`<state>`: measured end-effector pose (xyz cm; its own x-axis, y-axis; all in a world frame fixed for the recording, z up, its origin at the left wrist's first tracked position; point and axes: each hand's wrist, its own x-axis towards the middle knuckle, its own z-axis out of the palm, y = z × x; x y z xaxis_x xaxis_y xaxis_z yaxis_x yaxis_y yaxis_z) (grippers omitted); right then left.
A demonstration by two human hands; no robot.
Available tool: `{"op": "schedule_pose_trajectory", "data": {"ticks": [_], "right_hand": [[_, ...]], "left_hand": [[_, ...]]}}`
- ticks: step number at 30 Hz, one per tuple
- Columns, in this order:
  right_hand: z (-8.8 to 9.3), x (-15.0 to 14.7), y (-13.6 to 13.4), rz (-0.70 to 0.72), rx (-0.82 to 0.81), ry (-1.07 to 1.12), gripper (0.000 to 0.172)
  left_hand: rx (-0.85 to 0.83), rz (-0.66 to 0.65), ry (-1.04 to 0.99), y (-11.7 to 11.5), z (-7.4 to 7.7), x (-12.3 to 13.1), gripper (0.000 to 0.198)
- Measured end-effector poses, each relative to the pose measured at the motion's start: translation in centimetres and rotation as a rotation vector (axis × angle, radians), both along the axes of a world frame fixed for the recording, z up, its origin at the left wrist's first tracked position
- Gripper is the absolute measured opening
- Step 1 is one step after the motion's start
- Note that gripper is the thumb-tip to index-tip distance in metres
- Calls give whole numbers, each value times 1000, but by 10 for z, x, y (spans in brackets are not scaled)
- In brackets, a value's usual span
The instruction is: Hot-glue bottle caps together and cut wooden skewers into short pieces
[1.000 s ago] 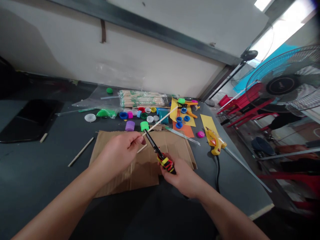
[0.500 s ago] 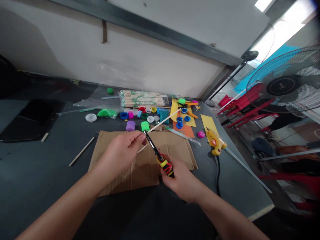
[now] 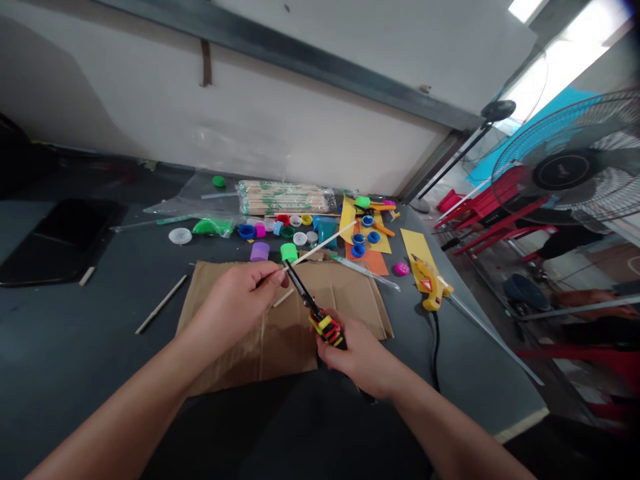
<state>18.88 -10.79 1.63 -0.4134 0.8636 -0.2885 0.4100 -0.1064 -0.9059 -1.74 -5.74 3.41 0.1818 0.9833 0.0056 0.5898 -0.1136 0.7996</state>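
The fingertips [image 3: 274, 279] of the left hand [image 3: 235, 305] pinch a thin wooden stick [image 3: 320, 246] near its end. The right hand [image 3: 357, 355] is curled firmly around the yellow, red and black handle of what seem to be scissors [image 3: 326, 328], their dark blades reaching the stick just beside those fingertips. Both hands are over a flattened cardboard sheet [image 3: 350, 290] on a dark table [image 3: 75, 353], with a green bottle cap [image 3: 289, 252] just beyond.

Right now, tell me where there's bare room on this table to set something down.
Bare tabletop lies left of the cardboard sheet, beyond the loose wooden stick, and a narrower patch between the cardboard and the glue gun's black cord. Behind the cardboard it's crowded: bottle caps, yellow paper.
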Motion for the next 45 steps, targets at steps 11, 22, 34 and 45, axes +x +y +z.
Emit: {"op": "schedule_pose_trajectory", "data": {"ticks": [11, 22, 34, 45], "right_hand": [[-3, 0, 1, 8, -24, -42, 17], [-1, -3, 2, 1, 87, -67, 15], [-11, 0, 14, -109, -112, -15, 22], [-14, 2, 19, -92, -140, -10, 17]], "left_hand": [[45, 17, 56, -1, -2, 0, 31], [-34, 20, -47, 2, -7, 5, 30], [61, 69, -67, 20, -32, 14, 25], [106, 61, -30, 22, -34, 13, 27]]}}
